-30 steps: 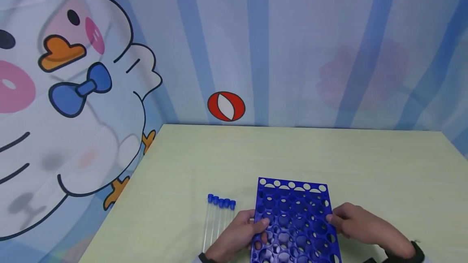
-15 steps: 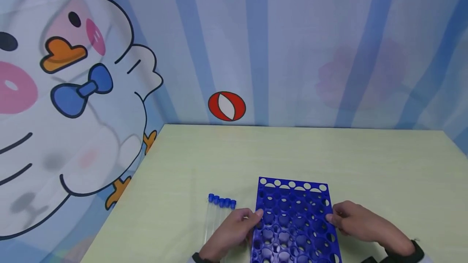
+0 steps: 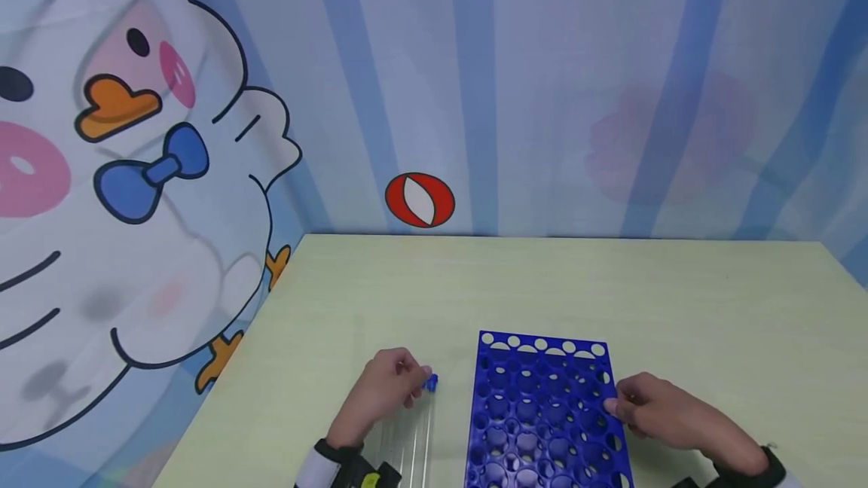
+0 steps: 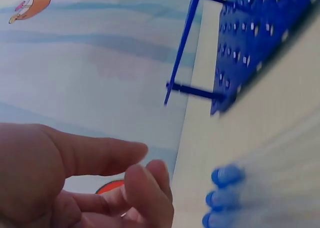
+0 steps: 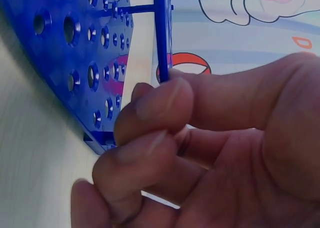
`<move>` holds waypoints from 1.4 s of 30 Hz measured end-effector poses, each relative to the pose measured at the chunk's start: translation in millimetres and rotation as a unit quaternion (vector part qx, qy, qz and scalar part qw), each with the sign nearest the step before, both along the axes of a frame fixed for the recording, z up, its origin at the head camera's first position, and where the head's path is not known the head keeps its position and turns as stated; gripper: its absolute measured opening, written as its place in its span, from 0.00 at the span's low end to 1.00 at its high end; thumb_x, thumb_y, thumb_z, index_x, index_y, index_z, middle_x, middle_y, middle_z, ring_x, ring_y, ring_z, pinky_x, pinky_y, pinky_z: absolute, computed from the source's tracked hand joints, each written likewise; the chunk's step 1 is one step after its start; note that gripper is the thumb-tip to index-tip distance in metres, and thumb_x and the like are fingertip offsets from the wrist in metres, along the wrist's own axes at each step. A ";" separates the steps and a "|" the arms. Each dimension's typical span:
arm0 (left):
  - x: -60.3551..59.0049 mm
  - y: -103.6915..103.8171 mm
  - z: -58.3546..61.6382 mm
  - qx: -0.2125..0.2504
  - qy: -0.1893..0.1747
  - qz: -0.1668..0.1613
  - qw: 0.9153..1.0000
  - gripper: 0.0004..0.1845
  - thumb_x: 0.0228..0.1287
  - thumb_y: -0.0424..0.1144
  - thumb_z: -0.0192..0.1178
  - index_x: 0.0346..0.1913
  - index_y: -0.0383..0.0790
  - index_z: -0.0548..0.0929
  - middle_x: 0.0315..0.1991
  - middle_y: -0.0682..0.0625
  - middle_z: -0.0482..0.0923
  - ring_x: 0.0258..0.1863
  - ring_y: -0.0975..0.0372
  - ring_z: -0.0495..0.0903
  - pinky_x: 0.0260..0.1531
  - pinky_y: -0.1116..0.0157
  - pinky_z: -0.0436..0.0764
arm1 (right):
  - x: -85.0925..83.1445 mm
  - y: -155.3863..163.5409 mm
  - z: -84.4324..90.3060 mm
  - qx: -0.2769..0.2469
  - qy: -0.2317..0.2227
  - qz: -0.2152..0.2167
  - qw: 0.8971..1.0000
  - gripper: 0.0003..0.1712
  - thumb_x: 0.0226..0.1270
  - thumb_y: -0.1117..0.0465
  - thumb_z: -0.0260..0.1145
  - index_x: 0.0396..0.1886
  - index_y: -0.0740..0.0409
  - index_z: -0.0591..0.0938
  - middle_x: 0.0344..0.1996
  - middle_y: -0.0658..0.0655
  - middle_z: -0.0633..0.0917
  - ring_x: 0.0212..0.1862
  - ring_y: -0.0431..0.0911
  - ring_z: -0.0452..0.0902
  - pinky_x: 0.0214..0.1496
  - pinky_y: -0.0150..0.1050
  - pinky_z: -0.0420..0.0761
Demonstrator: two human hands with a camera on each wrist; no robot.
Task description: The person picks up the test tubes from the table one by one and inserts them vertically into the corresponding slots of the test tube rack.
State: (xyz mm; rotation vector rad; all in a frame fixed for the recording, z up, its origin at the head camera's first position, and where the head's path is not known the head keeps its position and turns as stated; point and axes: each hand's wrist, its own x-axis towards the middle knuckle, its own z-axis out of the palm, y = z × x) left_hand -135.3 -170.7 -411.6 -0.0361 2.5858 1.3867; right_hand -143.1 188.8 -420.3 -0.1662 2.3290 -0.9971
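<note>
The clear test tubes [image 3: 407,428] with blue caps [image 3: 430,381] lie side by side on the pale green table [image 3: 678,300], just left of the blue tube rack [image 3: 549,413], and none of them stands in the rack. The left hand [image 3: 383,390] is over the capped ends of the tubes; in the left wrist view its fingers [image 4: 145,183] are loosely curled and close around nothing, with the caps [image 4: 220,190] near but apart from them. From the head view I cannot tell if a fingertip already touches a cap. The right hand [image 3: 661,413] holds the right edge of the rack, its fingers [image 5: 150,108] curled around a thin blue post [image 5: 161,33] at the side. All holes of the rack that show are unfilled, so I judge the filling has not yet begun and every tube is left to place.
</note>
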 end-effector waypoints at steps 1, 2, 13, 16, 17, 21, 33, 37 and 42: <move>-0.7 -3.6 -0.2 -0.008 0.002 0.007 1.000 0.12 0.61 0.42 0.57 0.29 0.36 0.75 0.21 0.49 0.77 0.18 0.61 0.75 0.19 0.65 0.71 | 0.0 -0.1 -0.1 0.001 0.001 0.000 1.000 0.14 0.68 0.57 0.54 0.25 0.60 0.75 0.13 0.51 0.70 0.19 0.44 0.62 0.23 0.36 0.62; -1.1 -6.9 -0.8 -0.019 0.005 0.017 1.000 0.10 0.60 0.41 0.57 0.29 0.36 0.75 0.21 0.49 0.77 0.18 0.61 0.75 0.19 0.65 0.71 | 0.0 -0.2 -0.1 0.002 0.003 0.001 1.000 0.15 0.68 0.57 0.54 0.24 0.60 0.75 0.13 0.51 0.70 0.20 0.44 0.62 0.23 0.36 0.62; 0.3 -24.2 -11.6 -0.137 0.027 0.097 0.985 0.05 0.46 0.29 0.58 0.25 0.37 0.72 0.20 0.49 0.72 0.18 0.60 0.70 0.15 0.66 0.66 | 1.6 -0.7 1.0 0.005 0.003 -0.002 1.000 0.15 0.68 0.57 0.55 0.24 0.60 0.75 0.14 0.52 0.71 0.20 0.44 0.63 0.23 0.36 0.62; -0.1 -24.5 -15.2 -0.160 0.032 0.105 0.981 0.06 0.44 0.29 0.58 0.24 0.38 0.71 0.19 0.50 0.71 0.17 0.60 0.69 0.16 0.66 0.65 | 1.6 -0.3 0.6 0.004 0.000 -0.005 1.000 0.14 0.68 0.56 0.54 0.25 0.60 0.75 0.14 0.51 0.70 0.20 0.44 0.63 0.24 0.36 0.62; 0.2 -24.7 -15.8 -0.164 0.032 0.106 0.980 0.06 0.43 0.29 0.58 0.24 0.38 0.71 0.19 0.50 0.71 0.17 0.60 0.69 0.16 0.66 0.65 | 1.6 -0.1 0.5 0.003 0.000 -0.004 1.000 0.14 0.68 0.56 0.54 0.25 0.60 0.75 0.14 0.51 0.70 0.20 0.44 0.63 0.24 0.36 0.62; 2.1 -26.0 -17.7 -0.176 0.029 0.105 0.978 0.07 0.43 0.30 0.59 0.22 0.38 0.70 0.18 0.50 0.69 0.17 0.60 0.68 0.16 0.67 0.64 | 1.4 1.3 0.3 -0.014 0.004 0.009 1.000 0.15 0.68 0.56 0.54 0.24 0.60 0.75 0.13 0.51 0.70 0.20 0.44 0.62 0.23 0.36 0.62; 3.2 -27.5 -20.7 -0.197 -0.001 0.111 0.974 0.09 0.43 0.31 0.60 0.15 0.38 0.71 0.13 0.51 0.66 0.14 0.61 0.65 0.13 0.67 0.61 | 0.2 4.8 -1.6 -0.081 0.018 0.050 0.995 0.16 0.69 0.56 0.53 0.25 0.62 0.75 0.14 0.50 0.69 0.18 0.43 0.61 0.20 0.35 0.62; 3.0 -27.7 -20.4 -0.197 -0.003 0.112 0.974 0.11 0.43 0.31 0.58 0.13 0.40 0.68 0.12 0.53 0.62 0.13 0.62 0.62 0.12 0.68 0.59 | 0.1 0.8 -2.3 -0.057 0.028 0.028 0.998 0.15 0.69 0.57 0.52 0.26 0.61 0.76 0.14 0.51 0.70 0.19 0.43 0.63 0.21 0.36 0.63; 2.4 -27.4 -17.6 -0.194 -0.006 0.120 0.974 0.13 0.46 0.32 0.59 0.12 0.41 0.67 0.11 0.54 0.60 0.12 0.63 0.61 0.12 0.68 0.58 | 0.5 -3.5 -2.4 -0.032 0.039 0.005 0.999 0.14 0.69 0.59 0.52 0.26 0.61 0.75 0.14 0.51 0.70 0.19 0.44 0.64 0.22 0.36 0.64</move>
